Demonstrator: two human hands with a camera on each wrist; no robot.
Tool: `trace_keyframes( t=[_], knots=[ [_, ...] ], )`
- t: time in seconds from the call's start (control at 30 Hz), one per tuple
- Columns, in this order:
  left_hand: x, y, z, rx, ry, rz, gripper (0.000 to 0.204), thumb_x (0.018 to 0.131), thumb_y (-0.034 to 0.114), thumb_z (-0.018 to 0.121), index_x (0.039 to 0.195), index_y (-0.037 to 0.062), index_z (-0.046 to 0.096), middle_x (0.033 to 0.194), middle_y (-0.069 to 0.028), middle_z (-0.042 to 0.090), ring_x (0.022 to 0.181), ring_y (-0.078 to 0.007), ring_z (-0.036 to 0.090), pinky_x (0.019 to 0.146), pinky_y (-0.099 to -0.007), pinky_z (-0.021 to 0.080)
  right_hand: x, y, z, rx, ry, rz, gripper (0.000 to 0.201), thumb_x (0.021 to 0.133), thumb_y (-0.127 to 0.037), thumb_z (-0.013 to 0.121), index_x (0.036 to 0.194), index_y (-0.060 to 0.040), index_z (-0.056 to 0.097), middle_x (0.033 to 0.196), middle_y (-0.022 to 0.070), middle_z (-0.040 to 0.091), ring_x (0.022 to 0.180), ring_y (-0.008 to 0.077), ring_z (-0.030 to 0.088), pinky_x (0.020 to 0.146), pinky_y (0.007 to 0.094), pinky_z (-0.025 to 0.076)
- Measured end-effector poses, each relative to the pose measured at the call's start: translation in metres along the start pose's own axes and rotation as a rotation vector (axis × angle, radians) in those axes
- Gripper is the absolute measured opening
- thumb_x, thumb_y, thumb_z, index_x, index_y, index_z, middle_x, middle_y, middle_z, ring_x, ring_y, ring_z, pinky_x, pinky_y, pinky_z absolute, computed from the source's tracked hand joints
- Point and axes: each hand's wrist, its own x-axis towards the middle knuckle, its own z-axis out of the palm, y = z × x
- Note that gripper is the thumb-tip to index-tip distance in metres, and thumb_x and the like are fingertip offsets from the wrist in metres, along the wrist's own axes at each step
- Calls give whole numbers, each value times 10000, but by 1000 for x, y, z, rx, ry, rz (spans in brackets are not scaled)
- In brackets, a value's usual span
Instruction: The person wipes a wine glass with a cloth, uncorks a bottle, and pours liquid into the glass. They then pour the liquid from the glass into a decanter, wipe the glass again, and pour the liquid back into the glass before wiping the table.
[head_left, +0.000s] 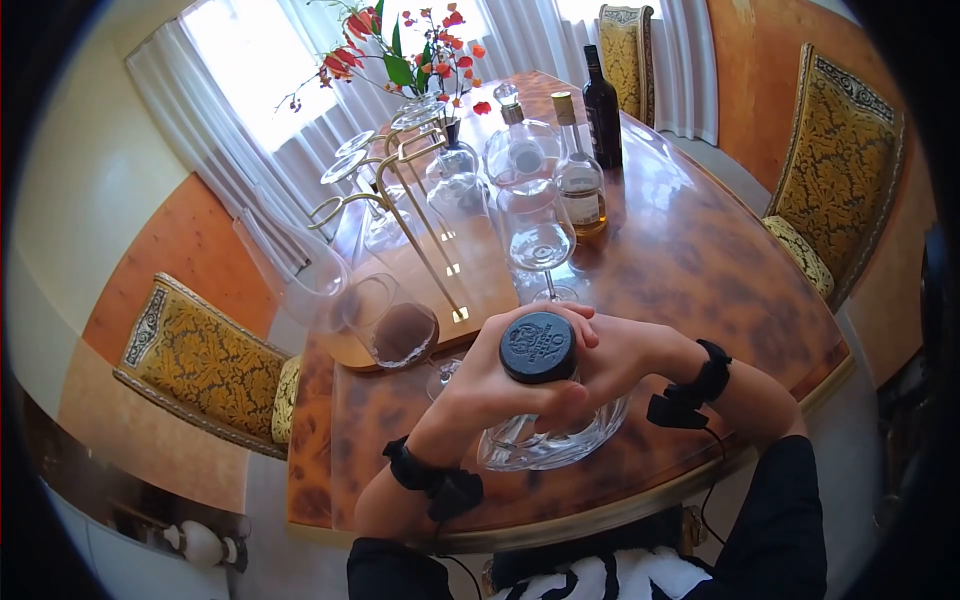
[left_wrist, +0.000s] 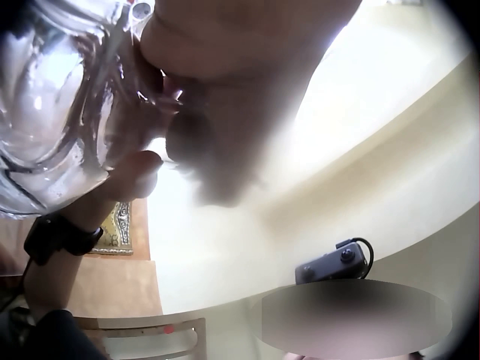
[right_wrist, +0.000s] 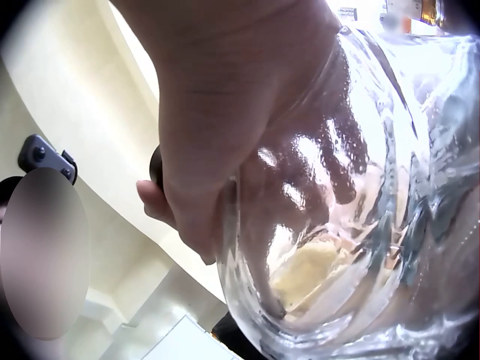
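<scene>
In the head view, both hands meet around a heavy clear glass bottle point(head_left: 545, 445) at the table's near edge. Its round black cap point(head_left: 538, 347), embossed with XO lettering, faces up between them. My left hand point(head_left: 470, 385) curls round the cap and neck from the left, its thumb along the near side. From the right, my right hand point(head_left: 620, 355) grips the neck and shoulder. The left wrist view has the ridged glass body point(left_wrist: 52, 112) at its left. Close up in the right wrist view, the right hand point(right_wrist: 217, 112) wraps the thick curved glass point(right_wrist: 382, 225).
Behind the hands stands a stemmed glass point(head_left: 540, 240). Farther back are a stoppered decanter point(head_left: 520, 150), an amber liquor bottle point(head_left: 580, 190) and a dark wine bottle point(head_left: 602, 110). To the left, a brass rack point(head_left: 415, 225) holds upturned glasses on a wooden base point(head_left: 490, 285). Chairs point(head_left: 200, 365) flank the table.
</scene>
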Motion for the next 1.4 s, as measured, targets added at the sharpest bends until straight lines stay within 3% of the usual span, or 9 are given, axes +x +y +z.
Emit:
trace_keyframes(
  t=[0.17, 0.47, 0.63, 0.77, 1.03, 1.1, 1.13, 1.2, 1.4],
  knots=[
    [-2, 11, 11, 147, 74, 27, 420, 676, 178, 848, 1030, 31, 676, 1067, -66, 694, 1222, -235, 589, 1046, -369, 429, 0, 2, -3, -78, -64, -18, 562, 778, -422, 850, 1181, -74, 671, 1053, 87, 702, 986, 240, 651, 911, 349, 512],
    [-5, 19, 22, 372, 174, 63, 438, 669, 223, 847, 1022, 20, 684, 1029, -127, 701, 1021, -202, 673, 912, -330, 507, -3, 7, 0, 91, 6, -46, 521, 757, -401, 853, 1129, -87, 668, 1099, 98, 670, 1021, 238, 630, 910, 371, 512],
    [-3, 14, 14, 477, 167, 97, 484, 675, 282, 846, 1034, -8, 700, 975, -121, 716, 937, -159, 679, 861, -313, 521, -2, 4, -1, -58, 24, -54, 503, 780, -396, 838, 1126, -74, 662, 1044, 98, 680, 958, 235, 646, 866, 352, 526],
    [-2, 17, 21, 223, 223, -54, 489, 707, 321, 838, 1022, -31, 711, 891, -72, 727, 875, -132, 680, 853, -297, 524, 2, -9, -3, -23, -83, 42, 513, 790, -410, 829, 1131, -67, 660, 1027, 104, 684, 935, 240, 651, 850, 345, 530],
    [-2, 9, 17, -172, 208, -128, 443, 756, 245, 804, 1062, -55, 694, 920, -88, 734, 929, -136, 669, 951, -296, 493, 4, -9, 2, -10, 23, 20, 553, 785, -428, 831, 1160, -60, 659, 1057, 111, 689, 948, 256, 648, 881, 348, 529],
    [-2, 17, 25, -188, 282, -202, 421, 665, 333, 802, 890, -2, 682, 909, -149, 723, 1153, -318, 609, 1138, -447, 359, 2, -9, 2, 19, 23, 38, 549, 783, -420, 836, 1162, -62, 662, 1060, 108, 692, 951, 251, 650, 883, 346, 529],
    [-2, 16, 25, -188, 283, -202, 421, 665, 333, 802, 890, -2, 682, 909, -149, 723, 1153, -318, 609, 1138, -447, 359, 1, -10, 2, 49, 24, 57, 546, 781, -411, 841, 1163, -64, 665, 1064, 105, 696, 955, 246, 652, 884, 343, 529],
    [-4, 14, 25, -168, 234, -134, 458, 754, 223, 804, 1081, -67, 667, 959, -94, 722, 975, -160, 662, 1007, -326, 463, -1, -11, 1, 65, 13, 72, 533, 777, -400, 848, 1154, -67, 671, 1065, 100, 698, 955, 239, 653, 884, 341, 529],
    [-1, 9, 24, -34, 223, -9, 433, 752, 227, 813, 1055, -45, 667, 954, -87, 720, 967, -158, 664, 976, -328, 481, 0, -12, 2, 87, 1, 93, 488, 769, -370, 863, 1116, -75, 689, 1047, 77, 701, 936, 215, 655, 876, 338, 530]
  ],
)
